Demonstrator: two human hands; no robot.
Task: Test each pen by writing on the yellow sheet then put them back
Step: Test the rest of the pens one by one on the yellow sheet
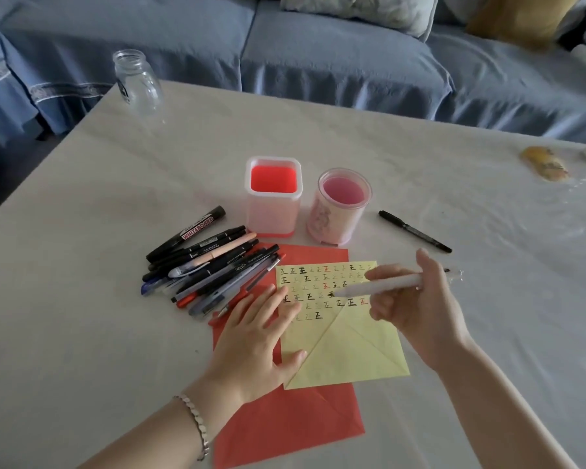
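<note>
Presses the yellow sheet (pixel 345 350) flat with the left hand (pixel 257 336), fingers straight and spread. Grips a white pen (pixel 386 285) with the curled fingers of the right hand (pixel 416 309), tip over the written rows. Atop a red sheet (pixel 285 421), just right of the pile of pens (pixel 210 269), before a square pink holder (pixel 273 211) and a round pink holder (pixel 335 221).

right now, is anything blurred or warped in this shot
Head view: the white pen in the right hand is slightly smeared at its tip; the glass jar at the far left corner leans, wide-angle distortion; light is soft, shadows faint.
</note>
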